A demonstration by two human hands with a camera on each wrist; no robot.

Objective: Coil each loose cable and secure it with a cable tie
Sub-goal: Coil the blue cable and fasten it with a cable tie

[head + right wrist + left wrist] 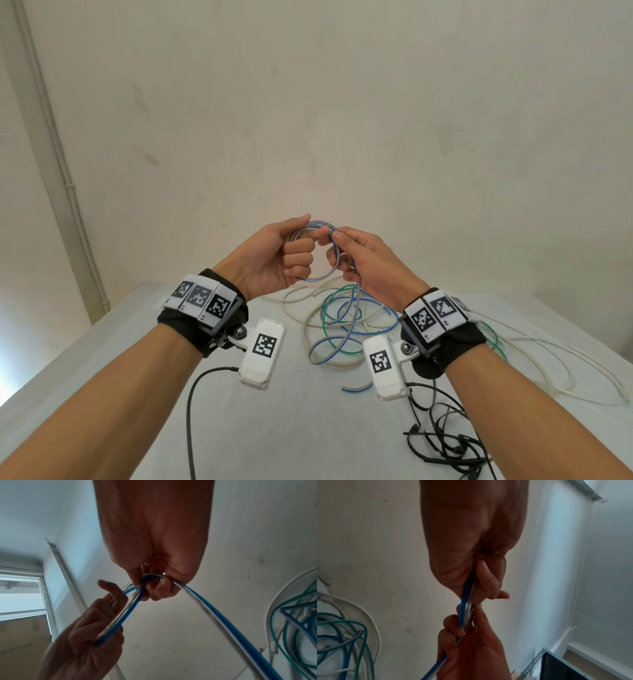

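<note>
A flat blue-and-grey cable (320, 277) is wound into a small ring in the air above the white table (137, 342). My left hand (284, 253) grips the ring's left side with curled fingers. My right hand (356, 253) pinches the ring's right side, and the cable's loose tail (352, 322) hangs from it down to the table. In the left wrist view the cable (465, 601) runs between both hands. In the right wrist view the cable (214, 609) loops over my right fingers (163, 588) and trails off to the lower right.
A tangle of white, green and blue cables (335, 308) lies on the table below the hands. Thin white cables (548, 363) spread to the right. Several black cable ties (445, 442) lie at the near right. A black wire (188, 411) runs from the left wrist camera.
</note>
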